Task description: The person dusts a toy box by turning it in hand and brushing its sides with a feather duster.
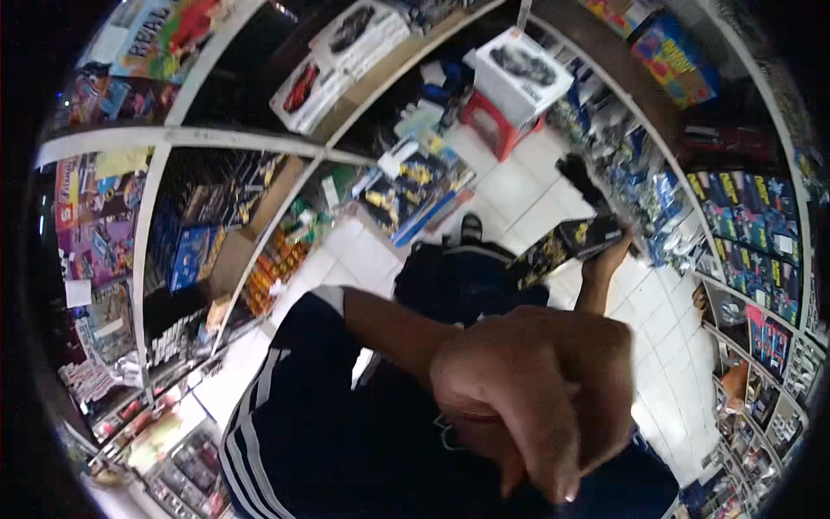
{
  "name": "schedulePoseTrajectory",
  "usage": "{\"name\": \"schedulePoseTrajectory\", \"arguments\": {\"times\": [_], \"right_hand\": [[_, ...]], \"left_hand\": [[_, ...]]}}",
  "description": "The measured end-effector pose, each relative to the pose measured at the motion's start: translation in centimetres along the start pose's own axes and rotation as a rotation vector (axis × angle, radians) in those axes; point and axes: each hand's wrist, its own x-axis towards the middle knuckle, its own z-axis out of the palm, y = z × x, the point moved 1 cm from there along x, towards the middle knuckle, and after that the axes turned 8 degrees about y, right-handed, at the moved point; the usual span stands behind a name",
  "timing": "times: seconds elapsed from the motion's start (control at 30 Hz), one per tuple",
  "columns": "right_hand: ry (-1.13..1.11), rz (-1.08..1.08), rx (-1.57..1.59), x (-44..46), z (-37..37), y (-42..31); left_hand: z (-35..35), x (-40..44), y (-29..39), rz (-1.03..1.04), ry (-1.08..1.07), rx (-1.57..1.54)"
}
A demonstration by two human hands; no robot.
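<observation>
My left hand [536, 389] is large and close to the camera, reaching in from a dark sleeve with white stripes. Its fingers are curled inward and point downward; whatever lies inside them, if anything, is hidden. Beyond it, my right hand [609, 255] grips one end of a long black box [562, 246] with yellow print. The box is tilted above the floor, and its near end passes by dark clothing. Part of the right forearm is covered by my left hand.
A white box with a car picture [523, 69] sits on a red stool [493, 125]. Packaged goods [411, 186] lie on the tiled floor [666, 363]. Stocked shelves [752, 233] curve along the right, and metal-framed shelving [160, 225] holds boxes on the left.
</observation>
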Motion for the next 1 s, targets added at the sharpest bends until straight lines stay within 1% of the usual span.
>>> {"name": "schedulePoseTrajectory", "arguments": {"times": [0.03, 0.1, 0.13, 0.17, 0.2, 0.23, 0.3, 0.33, 0.47, 0.53, 0.57, 0.6, 0.63, 0.67, 0.7, 0.73, 0.8, 0.83, 0.87, 0.9, 0.93, 0.97, 1.0], "right_hand": [[0.102, -0.023, -0.044, -0.3, 0.6, -0.1], [0.062, -0.034, -0.128, 1.0, -1.2, 0.6], [0.020, -0.024, -0.148, 0.9, -1.3, 0.6], [0.028, -0.023, -0.174, 1.0, -1.3, 0.7], [0.093, 0.007, -0.172, -0.7, 0.6, 0.2], [0.077, 0.024, -0.181, -0.9, 0.6, 0.4], [0.086, 0.050, -0.166, -0.7, 0.4, 0.6], [0.086, 0.055, -0.165, -0.1, 0.2, 1.0], [0.133, 0.027, -0.213, 1.6, -0.5, 1.4], [0.030, 0.019, -0.270, 0.8, 0.5, 0.4], [-0.024, 0.011, -0.254, -1.6, 2.2, -0.2], [0.031, -0.030, -0.202, -0.2, 1.4, 0.2], [0.063, -0.146, -0.240, 0.9, 0.3, 0.8], [0.126, -0.156, -0.181, 2.0, -0.5, 1.1], [0.191, -0.169, -0.269, 0.3, 1.0, 0.2], [0.159, -0.204, -0.271, 0.2, 0.7, -0.7], [0.068, -0.209, -0.234, 0.7, 0.3, 0.7], [-0.020, -0.029, -0.152, -0.4, 1.4, 0.0], [0.058, -0.019, -0.211, 0.1, 1.1, -0.1], [0.162, -0.068, -0.254, -1.2, 2.6, -0.6], [0.110, -0.144, -0.315, -0.5, 1.6, -0.3], [0.072, -0.157, -0.305, 0.4, 0.7, 0.0], [0.123, -0.026, -0.238, 0.2, 0.9, -0.1]], "left_hand": [[-0.2, 0.1, -0.7, -0.004, 0.052, -0.004], [-1.7, 1.7, -2.9, -0.038, -0.441, -0.306], [-1.8, 1.8, -3.0, -0.051, -0.553, -0.366], [-1.9, 1.8, -3.2, -0.071, -0.666, -0.422], [-1.3, 1.5, -3.1, 0.084, -0.495, -0.342], [-0.6, 1.2, -3.0, 0.238, -0.332, -0.258], [-1.0, 1.6, -2.3, 0.379, -0.173, -0.165], [-1.3, 1.9, -2.4, 0.358, -0.156, -0.124], [-2.0, 1.4, -1.9, 0.255, -0.208, -0.031], [-2.4, 1.0, -1.9, 0.214, -0.219, 0.002], [-2.5, 0.9, -1.9, 0.203, -0.220, 0.013], [-2.7, 0.7, -1.8, 0.190, -0.218, 0.024], [-3.0, 0.6, -1.6, 0.184, -0.216, 0.041], [-3.2, 0.5, -1.5, 0.180, -0.220, 0.036], [-3.3, 0.5, -1.5, 0.177, -0.222, 0.029], [-3.4, 0.4, -1.5, 0.171, -0.225, 0.039], [-3.3, 0.0, -1.6, 0.162, -0.247, 0.056], [-3.1, -0.1, -1.6, 0.166, -0.249, 0.057], [-3.3, 0.0, -2.1, 0.180, -0.258, 0.048], [-2.9, -0.2, -2.2, 0.193, -0.255, 0.035], [-2.8, -0.3, -2.3, 0.203, -0.260, 0.031], [-2.8, -0.2, -2.2, 0.206, -0.265, 0.037], [-2.7, -0.2, -2.1, 0.208, -0.264, 0.046]]}}
